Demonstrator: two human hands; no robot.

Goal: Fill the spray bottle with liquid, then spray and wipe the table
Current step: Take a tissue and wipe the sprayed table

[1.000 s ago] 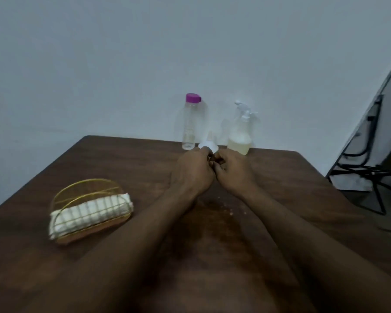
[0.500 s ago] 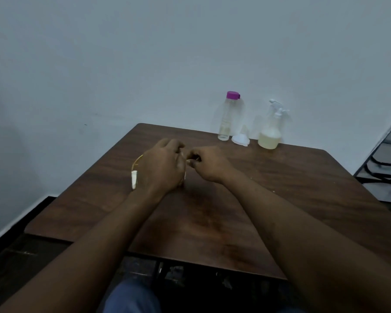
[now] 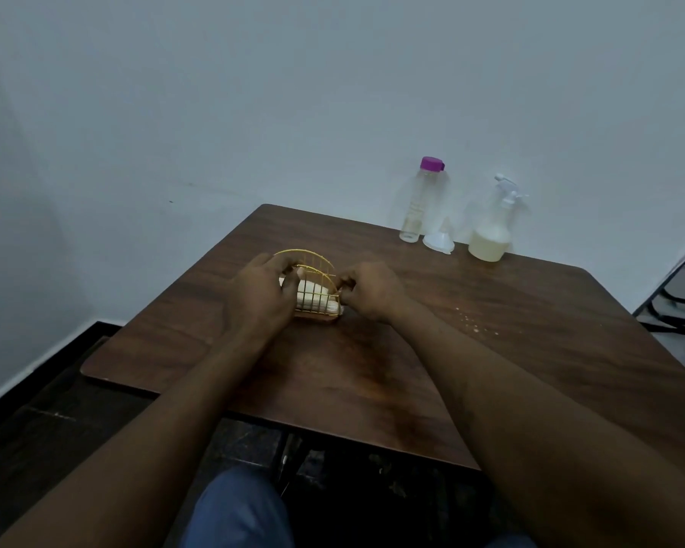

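Setting: pale grey-blue wall (image 3: 333, 92) behind a dark wood-grain desk (image 3: 530, 350) whose far edge sits against it. Dim light.

Back edge of desk, in a row from left to right:
- clear bottle (image 3: 417, 207), purple cap on, upright, a little liquid at the bottom.
- white funnel (image 3: 438, 241), wide mouth down, spout up, just beside the clear bottle.
- spray bottle (image 3: 491, 231), upright, white trigger head fitted, pale yellowish liquid filling roughly the lower third. Near the funnel, not touching it. Neither hand is on it.

Left-centre of desk: gold wire holder (image 3: 313, 284), two arched sides on a brown base, white tissues (image 3: 313, 296) stacked between the arches.

Hands: both at the holder.
- left hand (image 3: 260, 300): fingers curled over the holder's left end, with fingertips at the arches and the tissues.
- right hand (image 3: 368, 290): fingers curled, pinching at the holder's right end. Cannot tell whether wire or tissue lies between the fingertips.

Other: a scatter of small pale specks (image 3: 473, 324) on the desk to the right of the right forearm. Black chair frame (image 3: 681, 306) at the right edge of view. A knee in blue cloth (image 3: 238, 512) below the near desk edge.
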